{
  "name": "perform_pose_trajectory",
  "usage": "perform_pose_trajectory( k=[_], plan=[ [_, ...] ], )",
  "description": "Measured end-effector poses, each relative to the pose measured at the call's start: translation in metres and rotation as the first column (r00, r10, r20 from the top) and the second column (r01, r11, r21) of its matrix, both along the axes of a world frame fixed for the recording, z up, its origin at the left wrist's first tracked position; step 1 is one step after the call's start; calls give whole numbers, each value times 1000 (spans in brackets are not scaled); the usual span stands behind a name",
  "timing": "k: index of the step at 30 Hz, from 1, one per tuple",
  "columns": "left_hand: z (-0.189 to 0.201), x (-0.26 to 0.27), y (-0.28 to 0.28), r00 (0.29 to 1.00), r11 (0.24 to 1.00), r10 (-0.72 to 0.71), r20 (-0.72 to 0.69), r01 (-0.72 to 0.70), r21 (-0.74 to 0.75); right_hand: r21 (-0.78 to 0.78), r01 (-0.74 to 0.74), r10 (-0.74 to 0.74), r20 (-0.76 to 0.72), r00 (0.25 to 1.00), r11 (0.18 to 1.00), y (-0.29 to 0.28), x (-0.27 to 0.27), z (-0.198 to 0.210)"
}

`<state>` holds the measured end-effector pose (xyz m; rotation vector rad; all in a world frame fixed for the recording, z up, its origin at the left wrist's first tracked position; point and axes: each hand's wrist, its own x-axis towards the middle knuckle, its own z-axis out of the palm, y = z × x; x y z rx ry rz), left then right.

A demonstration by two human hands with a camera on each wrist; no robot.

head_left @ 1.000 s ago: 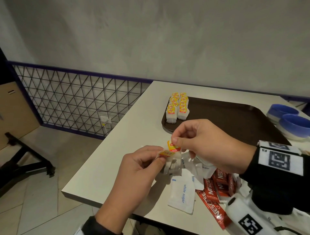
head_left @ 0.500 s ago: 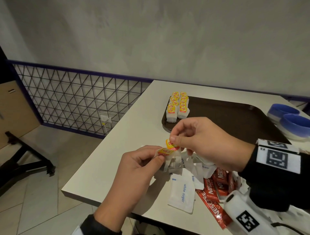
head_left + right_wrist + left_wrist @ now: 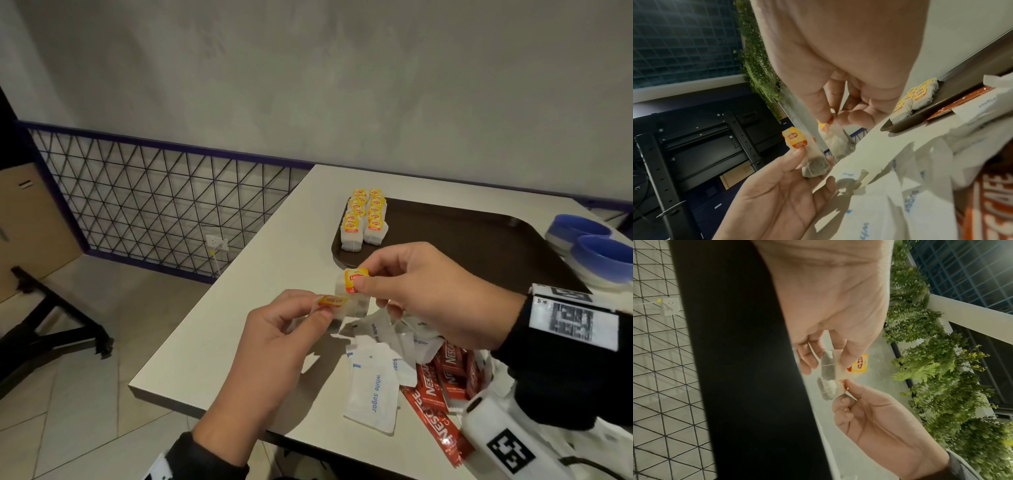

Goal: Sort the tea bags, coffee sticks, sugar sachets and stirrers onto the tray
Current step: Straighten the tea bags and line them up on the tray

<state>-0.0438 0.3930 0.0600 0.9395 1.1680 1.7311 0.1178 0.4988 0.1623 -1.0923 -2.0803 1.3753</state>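
Each hand holds one tea bag just above the white table (image 3: 239, 308). My left hand (image 3: 320, 305) pinches a tea bag (image 3: 813, 165) by its top, with the yellow tag (image 3: 330, 300) lying flat. My right hand (image 3: 363, 277) pinches the other tea bag (image 3: 836, 141) at its yellow tag (image 3: 356, 279), slightly higher and nearer the tray. The brown tray (image 3: 479, 246) carries two rows of tea bags (image 3: 364, 219) at its left end. White sugar sachets (image 3: 373, 394) and red coffee sticks (image 3: 435, 394) lie in a heap below my right hand.
Two blue bowls (image 3: 599, 250) stand to the right of the tray. The table's left edge and near corner lie close to my left hand, above a tiled floor. A wire mesh fence (image 3: 154, 205) runs along the wall at left.
My right hand has raised its tea bag a little and drawn it away from the one in my left hand. The left hand has stayed almost still.
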Motion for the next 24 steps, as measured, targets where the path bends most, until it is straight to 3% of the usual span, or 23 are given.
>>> perform_pose_trajectory(
  k=[4, 11, 15, 20, 24],
  plan=[
    [10, 3, -2, 995, 1000, -3, -99, 6, 29, 29, -54, 53, 12, 999, 998, -4, -1, 2],
    [16, 3, -5, 990, 1000, -18, -141, 20, 14, -131, -122, 120, -21, 993, 984, -14, -2, 6],
    [13, 1, -4, 997, 999, -45, -65, 46, 11, -280, -157, 141, -77, 987, 947, -8, 2, 12],
    [14, 1, -6, 991, 993, -121, 52, 121, -12, -278, -234, 221, -77, 972, 932, -2, 7, 15],
    [16, -2, -10, 963, 983, -174, 206, 181, -20, -287, -225, 200, -113, 973, 931, -1, 8, 12]
  ],
)
